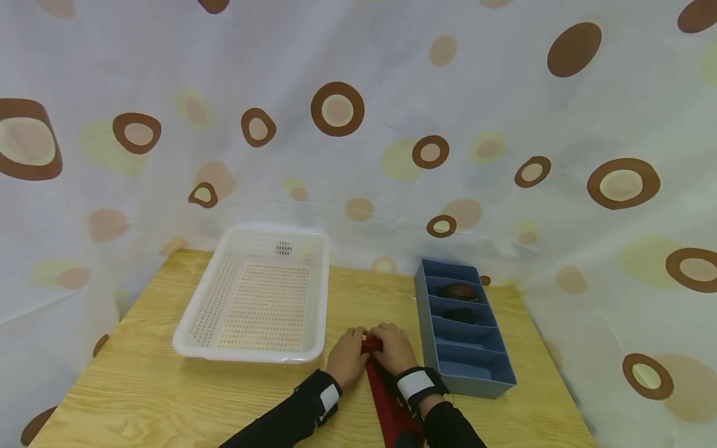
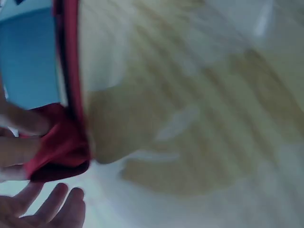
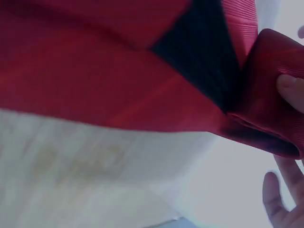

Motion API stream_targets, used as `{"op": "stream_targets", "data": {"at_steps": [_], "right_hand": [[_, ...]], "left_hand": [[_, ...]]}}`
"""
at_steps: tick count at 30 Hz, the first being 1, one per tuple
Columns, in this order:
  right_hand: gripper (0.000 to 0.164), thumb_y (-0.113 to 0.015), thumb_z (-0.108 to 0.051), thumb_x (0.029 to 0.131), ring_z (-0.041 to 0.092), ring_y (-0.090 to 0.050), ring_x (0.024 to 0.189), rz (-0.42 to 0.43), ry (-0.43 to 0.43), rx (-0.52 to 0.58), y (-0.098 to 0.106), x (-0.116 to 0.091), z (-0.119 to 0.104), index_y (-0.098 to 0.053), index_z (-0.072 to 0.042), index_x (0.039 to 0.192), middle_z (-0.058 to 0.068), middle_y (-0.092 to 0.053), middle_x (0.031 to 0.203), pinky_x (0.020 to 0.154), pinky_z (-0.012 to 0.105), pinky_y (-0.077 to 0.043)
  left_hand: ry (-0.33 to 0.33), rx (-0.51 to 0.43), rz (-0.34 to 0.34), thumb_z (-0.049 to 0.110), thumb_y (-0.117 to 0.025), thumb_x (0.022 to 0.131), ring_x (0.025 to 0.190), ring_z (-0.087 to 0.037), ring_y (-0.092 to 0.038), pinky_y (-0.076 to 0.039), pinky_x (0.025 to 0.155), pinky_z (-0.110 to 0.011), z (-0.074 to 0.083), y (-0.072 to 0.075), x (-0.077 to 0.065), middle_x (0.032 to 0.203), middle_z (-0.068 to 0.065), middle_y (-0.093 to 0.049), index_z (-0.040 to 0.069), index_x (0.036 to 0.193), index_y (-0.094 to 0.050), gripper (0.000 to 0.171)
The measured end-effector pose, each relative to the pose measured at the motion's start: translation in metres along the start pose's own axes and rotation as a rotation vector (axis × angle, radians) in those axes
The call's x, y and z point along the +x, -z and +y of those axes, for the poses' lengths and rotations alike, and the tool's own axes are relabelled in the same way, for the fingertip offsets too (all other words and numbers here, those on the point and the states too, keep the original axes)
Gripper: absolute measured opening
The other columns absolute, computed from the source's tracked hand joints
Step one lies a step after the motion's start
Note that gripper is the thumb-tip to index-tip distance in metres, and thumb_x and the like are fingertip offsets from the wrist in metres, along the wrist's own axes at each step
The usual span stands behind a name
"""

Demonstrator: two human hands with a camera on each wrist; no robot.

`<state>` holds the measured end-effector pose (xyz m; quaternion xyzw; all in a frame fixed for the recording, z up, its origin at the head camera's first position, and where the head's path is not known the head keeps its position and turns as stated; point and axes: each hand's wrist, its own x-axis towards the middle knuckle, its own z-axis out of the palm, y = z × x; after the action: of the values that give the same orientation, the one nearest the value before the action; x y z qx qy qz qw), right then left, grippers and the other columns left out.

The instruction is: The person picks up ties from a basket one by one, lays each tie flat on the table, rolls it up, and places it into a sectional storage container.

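Note:
A red necktie with dark lining runs along the table toward the person's body, its far end rolled or folded into a small bundle. On the left of that bundle, my left hand pinches it with curled fingers. From the right side my right hand grips the same bundle, thumb pressed on the red cloth. The left wrist view has the bundle between the fingers, with the strip's edge running up from it. Part of the strip is hidden under the right wrist.
A white perforated plastic basket stands left of the hands. To the right is a blue-grey divided box; a brownish item and a dark item lie in separate compartments. A patterned curtain hangs behind the wooden table.

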<state>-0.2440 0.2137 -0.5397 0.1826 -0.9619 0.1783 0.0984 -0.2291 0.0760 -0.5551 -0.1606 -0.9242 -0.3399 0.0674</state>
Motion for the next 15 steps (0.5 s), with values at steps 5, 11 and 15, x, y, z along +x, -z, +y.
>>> {"op": "stream_targets", "data": {"at_steps": [5,11,15], "right_hand": [[0.028,-0.078,0.002,0.069,0.018,-0.06,0.078,0.003,-0.069,0.145,-0.001,0.005,0.007,-0.066,-0.012,0.09,0.005,-0.065,0.088,0.068,0.033,-0.049],[0.031,-0.082,-0.001,0.063,0.014,-0.055,0.071,0.061,-0.036,0.09,-0.008,0.001,0.007,-0.061,-0.014,0.083,0.001,-0.06,0.08,0.063,0.028,-0.046],[0.034,-0.083,-0.001,0.06,0.015,-0.056,0.073,0.072,0.005,0.087,-0.01,-0.008,0.012,-0.059,-0.014,0.08,0.0,-0.057,0.079,0.066,0.03,-0.047]], "left_hand": [[0.048,-0.053,0.086,0.011,-0.072,0.081,0.085,-0.023,-0.062,-0.051,0.07,-0.033,-0.01,-0.017,0.009,0.096,-0.011,-0.061,0.007,0.106,-0.057,0.029],[-0.032,0.022,0.146,0.001,-0.074,0.074,0.073,-0.019,-0.058,-0.047,0.062,-0.028,-0.011,-0.016,0.016,0.083,-0.005,-0.06,0.011,0.082,-0.058,0.021],[-0.172,0.184,0.129,-0.001,-0.073,0.071,0.071,-0.018,-0.057,-0.046,0.062,-0.027,-0.006,-0.016,0.016,0.081,-0.003,-0.06,0.013,0.078,-0.058,0.022]]}}
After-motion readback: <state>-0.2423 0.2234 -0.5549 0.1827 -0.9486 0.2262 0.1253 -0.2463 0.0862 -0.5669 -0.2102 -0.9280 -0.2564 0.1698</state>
